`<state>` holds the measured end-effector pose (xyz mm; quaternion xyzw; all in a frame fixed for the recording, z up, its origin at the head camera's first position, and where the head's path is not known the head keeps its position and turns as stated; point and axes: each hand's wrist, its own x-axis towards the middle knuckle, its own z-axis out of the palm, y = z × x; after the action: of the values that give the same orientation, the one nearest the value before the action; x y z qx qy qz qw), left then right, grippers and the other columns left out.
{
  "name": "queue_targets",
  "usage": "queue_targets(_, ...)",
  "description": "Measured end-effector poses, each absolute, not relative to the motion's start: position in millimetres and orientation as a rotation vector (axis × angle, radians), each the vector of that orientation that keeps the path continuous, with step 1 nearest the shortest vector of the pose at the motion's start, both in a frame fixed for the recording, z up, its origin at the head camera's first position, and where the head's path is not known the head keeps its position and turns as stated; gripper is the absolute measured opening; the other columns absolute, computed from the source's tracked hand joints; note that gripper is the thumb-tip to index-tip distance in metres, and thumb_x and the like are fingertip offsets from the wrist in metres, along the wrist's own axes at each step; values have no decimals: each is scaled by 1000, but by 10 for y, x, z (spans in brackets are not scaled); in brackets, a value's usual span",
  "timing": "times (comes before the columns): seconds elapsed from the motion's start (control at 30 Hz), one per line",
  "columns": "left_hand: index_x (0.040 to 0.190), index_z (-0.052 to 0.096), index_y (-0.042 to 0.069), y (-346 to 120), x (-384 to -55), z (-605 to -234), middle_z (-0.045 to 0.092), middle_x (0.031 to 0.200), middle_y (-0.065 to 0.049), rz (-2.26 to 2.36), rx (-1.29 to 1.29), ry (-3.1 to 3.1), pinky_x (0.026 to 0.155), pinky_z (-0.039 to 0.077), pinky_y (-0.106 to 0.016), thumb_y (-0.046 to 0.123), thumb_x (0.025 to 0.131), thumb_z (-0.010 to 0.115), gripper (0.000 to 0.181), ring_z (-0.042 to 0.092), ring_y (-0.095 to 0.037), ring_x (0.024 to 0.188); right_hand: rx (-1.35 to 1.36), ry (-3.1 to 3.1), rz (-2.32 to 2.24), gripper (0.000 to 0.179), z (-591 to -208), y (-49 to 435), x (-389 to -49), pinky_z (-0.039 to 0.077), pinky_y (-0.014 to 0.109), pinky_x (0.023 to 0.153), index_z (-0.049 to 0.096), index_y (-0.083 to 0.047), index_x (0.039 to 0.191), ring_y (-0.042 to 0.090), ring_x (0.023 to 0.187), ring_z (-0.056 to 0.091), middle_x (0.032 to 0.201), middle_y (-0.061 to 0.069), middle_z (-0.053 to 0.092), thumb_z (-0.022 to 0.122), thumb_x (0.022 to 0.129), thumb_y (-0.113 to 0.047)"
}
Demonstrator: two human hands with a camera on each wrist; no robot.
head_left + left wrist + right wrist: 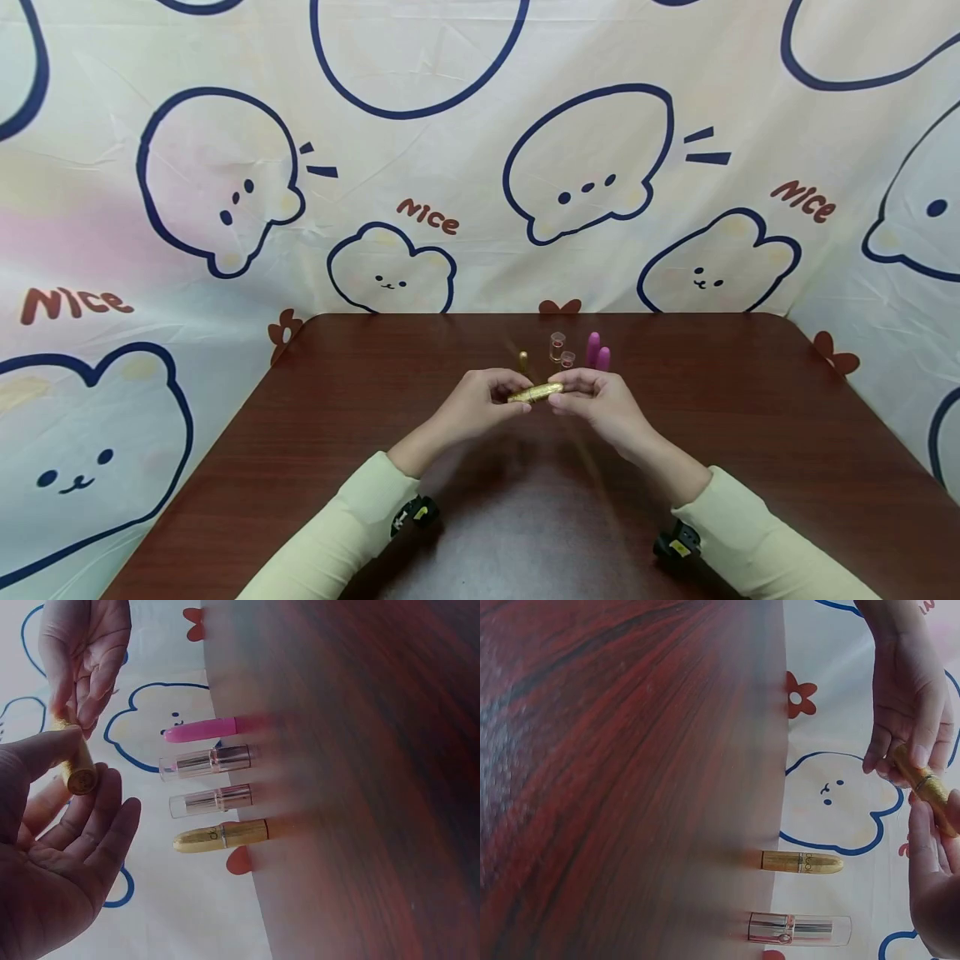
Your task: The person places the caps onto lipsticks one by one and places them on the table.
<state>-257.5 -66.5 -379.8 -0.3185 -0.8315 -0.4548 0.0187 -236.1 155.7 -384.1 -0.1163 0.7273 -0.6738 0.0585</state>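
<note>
A gold lipstick tube [535,392] is held level above the table, with a band round its middle in the right wrist view. My left hand [480,404] pinches one end between thumb and fingers. The other end is gripped by my right hand [603,404], whose fingers cover that tip. In the left wrist view, the flat round base of the held tube [81,780] faces the camera. Beyond the hands, a second gold lipstick [522,360] stands upright on the table.
Two clear-capped lipsticks [557,347] and two pink tubes [593,350] stand upright behind the hands, close to my right hand. They share the dark wooden table [375,350]. A cartoon-printed cloth [480,167] hangs along the table's far edge and sides.
</note>
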Motion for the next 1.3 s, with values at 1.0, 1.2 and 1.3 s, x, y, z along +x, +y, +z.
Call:
queue_targets(1.0, 95, 66, 5, -791, -3022, -4071, 64, 84, -1, -1343, -671, -2781, 71, 50, -31, 6, 84, 76, 15, 61, -14, 77, -330, 2299, -2019, 40, -3837, 1736, -2436, 50, 46, 84, 61, 11, 118, 20, 87, 70, 107, 22, 68, 74, 87, -11)
queue_targets(1.2, 90, 63, 5, -775, -3075, -4118, 63, 81, -1, -1214, -673, -2849, 68, 49, -30, 5, 83, 76, 14, 60, -13, 74, -337, 2341, -1998, 33, -3830, 1758, -2428, 51, 43, 83, 64, 6, 114, 22, 87, 70, 107, 22, 68, 74, 87, -11)
queue_targets(1.3, 88, 63, 7, -762, -3082, -4125, 63, 79, -1, -1149, -658, -2881, 65, 48, -29, 6, 83, 76, 15, 58, -13, 71, -331, 2344, -2000, 33, -3826, 1762, -2428, 51, 44, 83, 64, 5, 113, 22, 86, 70, 108, 24, 67, 74, 87, -11)
